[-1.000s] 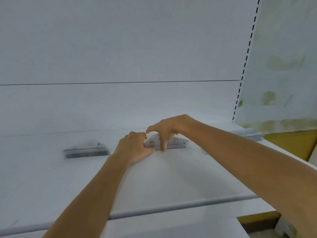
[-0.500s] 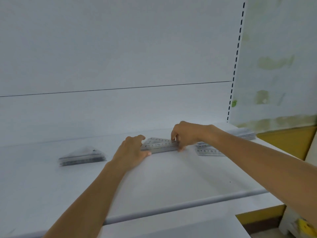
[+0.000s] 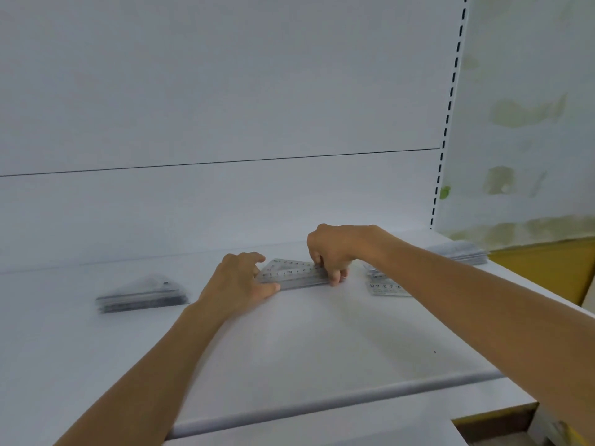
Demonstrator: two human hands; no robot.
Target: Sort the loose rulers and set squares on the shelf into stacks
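Note:
A stack of clear set squares (image 3: pixel 291 274) lies in the middle of the white shelf (image 3: pixel 289 342). My left hand (image 3: pixel 240 283) presses its left end with thumb and fingers. My right hand (image 3: pixel 331 254) grips its right end, fingers curled over the edge. Another stack of clear set squares (image 3: pixel 141 296) sits to the left. Loose clear rulers (image 3: pixel 384 286) lie just right of my right hand, partly hidden by my forearm. A further stack of rulers (image 3: pixel 463 252) rests at the shelf's far right edge.
The shelf's white back panel (image 3: pixel 225 123) rises behind the stacks, with a slotted upright (image 3: pixel 449 111) at its right. A grey rail (image 3: pixel 322 403) runs along the shelf's front edge. Right of the shelf is a stained wall (image 3: pixel 528 123) above a yellow surface (image 3: pixel 544 272).
My right hand has slid from the top middle of the centre stack to its right end and gripped it. The loose rulers on the right have come into view.

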